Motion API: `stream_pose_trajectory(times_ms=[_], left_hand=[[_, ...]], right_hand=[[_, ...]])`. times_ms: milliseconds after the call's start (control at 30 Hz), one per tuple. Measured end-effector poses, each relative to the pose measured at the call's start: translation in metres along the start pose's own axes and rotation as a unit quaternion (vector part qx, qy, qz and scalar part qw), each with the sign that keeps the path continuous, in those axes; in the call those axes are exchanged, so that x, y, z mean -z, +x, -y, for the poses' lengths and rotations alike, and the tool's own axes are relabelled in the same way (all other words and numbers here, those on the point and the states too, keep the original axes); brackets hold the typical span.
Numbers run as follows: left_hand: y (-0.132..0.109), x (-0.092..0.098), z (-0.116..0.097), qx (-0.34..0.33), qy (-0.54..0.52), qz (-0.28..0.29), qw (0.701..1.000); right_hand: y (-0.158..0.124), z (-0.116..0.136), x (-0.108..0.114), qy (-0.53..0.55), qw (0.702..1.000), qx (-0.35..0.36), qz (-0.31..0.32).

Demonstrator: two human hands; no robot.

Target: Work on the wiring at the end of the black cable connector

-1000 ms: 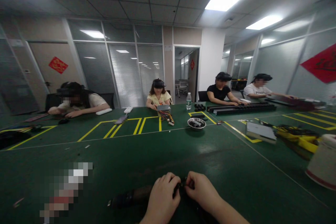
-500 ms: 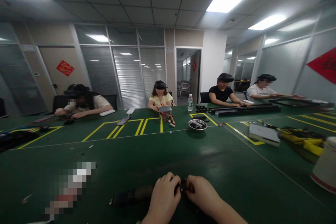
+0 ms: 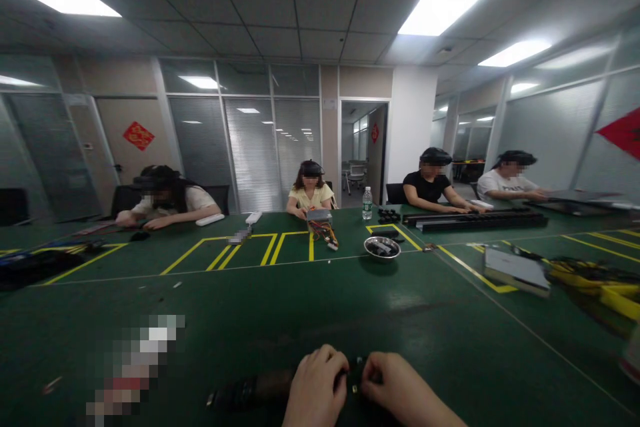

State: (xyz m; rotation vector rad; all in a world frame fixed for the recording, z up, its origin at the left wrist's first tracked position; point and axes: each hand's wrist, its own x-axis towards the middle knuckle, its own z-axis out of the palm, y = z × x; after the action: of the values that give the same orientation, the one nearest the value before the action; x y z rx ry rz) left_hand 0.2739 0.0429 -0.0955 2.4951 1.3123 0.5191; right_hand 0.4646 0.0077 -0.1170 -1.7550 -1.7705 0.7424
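My left hand (image 3: 320,380) is low in the middle of the head view, its fingers curled down and closed around something dark that I cannot make out. A long dark object (image 3: 255,388), like a black-brown bar with a small metal tip at its left end, lies on the green table and runs behind this hand. My right hand (image 3: 393,380) is just beside it, thumb and fingers pinched together; what they hold is hidden. Between the two hands a small dark piece with a bright spot (image 3: 355,389) shows.
A steel bowl (image 3: 383,248) of small dark parts stands ahead, near a water bottle (image 3: 367,204). To the right lie a flat silver box (image 3: 517,270) and yellow trays (image 3: 620,300) with cables. Several people work along the far side of the green table (image 3: 240,320).
My view has tipped up a little and turned left, so the scene sits lower and further right. My hands have moved slightly apart, the right one shifting right.
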Motion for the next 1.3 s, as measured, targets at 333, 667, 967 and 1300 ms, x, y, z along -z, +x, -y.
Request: stream_pose_trajectory(times_ms=[333, 667, 967, 1300], left_hand=[[0.002, 0.000, 0.006, -0.025, -0.011, 0.010, 1.000], [0.001, -0.001, 0.006, -0.024, -0.014, -0.003, 1.000], [0.003, -0.003, 0.007, -0.026, -0.008, 0.001, 1.000], [0.002, -0.004, 0.004, -0.023, -0.007, -0.011, 1.000]], right_hand=[[0.011, 0.000, -0.009, -0.047, 0.993, 0.023, -0.103], [0.011, -0.001, -0.008, 0.019, 0.996, 0.032, -0.084], [0.012, -0.006, -0.009, 0.054, 0.996, 0.033, -0.064], [0.012, -0.008, -0.012, 0.059, 0.997, 0.040, -0.041]])
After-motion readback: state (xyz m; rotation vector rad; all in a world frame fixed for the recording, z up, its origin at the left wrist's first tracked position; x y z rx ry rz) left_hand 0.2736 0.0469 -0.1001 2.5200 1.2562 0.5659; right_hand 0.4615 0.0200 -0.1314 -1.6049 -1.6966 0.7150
